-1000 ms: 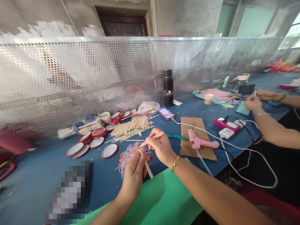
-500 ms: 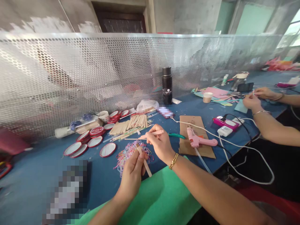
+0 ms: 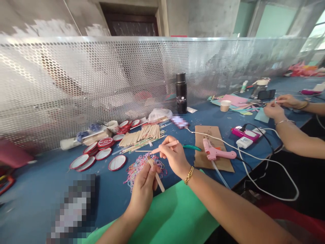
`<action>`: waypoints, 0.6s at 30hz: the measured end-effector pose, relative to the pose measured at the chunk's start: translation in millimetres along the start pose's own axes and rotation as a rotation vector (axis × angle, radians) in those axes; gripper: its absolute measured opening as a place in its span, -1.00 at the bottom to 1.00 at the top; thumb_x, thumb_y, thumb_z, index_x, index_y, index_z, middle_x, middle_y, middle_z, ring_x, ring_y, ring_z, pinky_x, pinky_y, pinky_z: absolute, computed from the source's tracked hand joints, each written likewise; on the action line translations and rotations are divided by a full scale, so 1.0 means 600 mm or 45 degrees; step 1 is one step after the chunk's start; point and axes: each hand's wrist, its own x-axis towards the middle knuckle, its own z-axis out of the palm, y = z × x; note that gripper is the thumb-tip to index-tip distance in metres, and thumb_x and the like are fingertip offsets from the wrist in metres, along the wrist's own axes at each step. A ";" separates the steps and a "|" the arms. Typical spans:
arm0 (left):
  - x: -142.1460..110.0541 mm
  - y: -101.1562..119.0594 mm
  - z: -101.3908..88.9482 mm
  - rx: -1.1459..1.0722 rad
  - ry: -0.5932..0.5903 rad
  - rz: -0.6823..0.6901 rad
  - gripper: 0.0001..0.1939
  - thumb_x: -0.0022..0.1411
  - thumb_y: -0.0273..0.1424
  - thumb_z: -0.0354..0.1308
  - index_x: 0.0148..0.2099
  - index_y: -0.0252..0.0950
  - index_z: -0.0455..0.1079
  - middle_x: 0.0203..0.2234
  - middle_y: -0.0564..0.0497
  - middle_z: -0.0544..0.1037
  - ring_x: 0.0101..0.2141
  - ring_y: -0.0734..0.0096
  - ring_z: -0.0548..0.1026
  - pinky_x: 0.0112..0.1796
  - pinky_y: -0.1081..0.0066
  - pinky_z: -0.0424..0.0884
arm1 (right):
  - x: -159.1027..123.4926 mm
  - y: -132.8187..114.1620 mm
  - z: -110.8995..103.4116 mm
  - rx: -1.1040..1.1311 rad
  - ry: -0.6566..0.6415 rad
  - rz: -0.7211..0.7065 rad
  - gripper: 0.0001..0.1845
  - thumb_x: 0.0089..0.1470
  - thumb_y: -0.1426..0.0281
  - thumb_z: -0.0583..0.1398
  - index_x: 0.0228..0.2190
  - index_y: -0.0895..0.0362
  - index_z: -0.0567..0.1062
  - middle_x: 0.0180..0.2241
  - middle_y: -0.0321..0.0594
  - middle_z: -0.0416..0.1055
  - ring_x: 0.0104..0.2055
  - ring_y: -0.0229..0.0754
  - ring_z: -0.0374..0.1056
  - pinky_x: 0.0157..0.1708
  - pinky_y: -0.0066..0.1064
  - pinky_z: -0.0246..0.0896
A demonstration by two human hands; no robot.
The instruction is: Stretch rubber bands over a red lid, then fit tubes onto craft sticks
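My left hand (image 3: 144, 181) grips a flat wooden craft stick (image 3: 159, 183), its upper end brownish and pointing away from me. In my right hand (image 3: 175, 157) is a slim pink pen-like tool (image 3: 171, 144), pinched between thumb and fingers. Its tip points left, just above the stick's upper end; whether they touch I cannot tell. Beneath both hands lies a heap of thin pastel loops (image 3: 132, 169), like small rubber bands or yarn, partly hidden by my left hand. A green sheet (image 3: 172, 210) lies under my forearms.
Red-rimmed lids (image 3: 117, 163) and a row of craft sticks (image 3: 139, 135) lie at left. A pink glue gun (image 3: 214, 153) rests on cardboard (image 3: 224, 166), with a white cable and a magenta power strip (image 3: 245, 134) beyond. A black bottle (image 3: 181, 95) stands behind. Another person's hands (image 3: 275, 110) work at right.
My right hand drew the tool's tip back and up off the stick, then lowered it slightly towards the stick's end. My left hand kept its hold. The view shifted slightly.
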 end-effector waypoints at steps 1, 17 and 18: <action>0.000 -0.001 -0.001 -0.009 0.002 0.004 -0.39 0.13 0.25 0.14 -0.38 -0.25 0.32 -0.73 0.24 0.20 -0.67 0.55 0.14 -0.62 0.50 0.03 | 0.000 0.000 0.000 -0.011 -0.025 0.018 -0.82 0.01 0.34 0.22 -0.56 0.06 0.34 -0.68 -0.43 0.33 -0.63 -0.30 0.21 -0.55 -0.44 0.09; -0.004 -0.009 -0.009 -0.315 -0.073 -0.026 -0.54 0.24 0.06 0.20 -0.40 -0.24 0.36 -0.69 0.20 0.26 -0.65 0.55 0.12 -0.61 0.52 0.08 | 0.001 0.006 0.006 0.228 0.014 0.225 -0.81 -0.11 0.31 0.24 -0.60 0.07 0.34 -0.72 -0.41 0.34 -0.64 -0.32 0.20 -0.57 -0.46 0.08; -0.004 -0.010 -0.009 -0.315 -0.083 -0.026 -0.54 0.25 0.06 0.20 -0.40 -0.24 0.36 -0.69 0.19 0.26 -0.65 0.55 0.13 -0.61 0.52 0.08 | 0.001 0.007 0.006 0.233 0.010 0.234 -0.81 -0.11 0.31 0.24 -0.60 0.07 0.34 -0.72 -0.41 0.34 -0.64 -0.32 0.20 -0.57 -0.46 0.09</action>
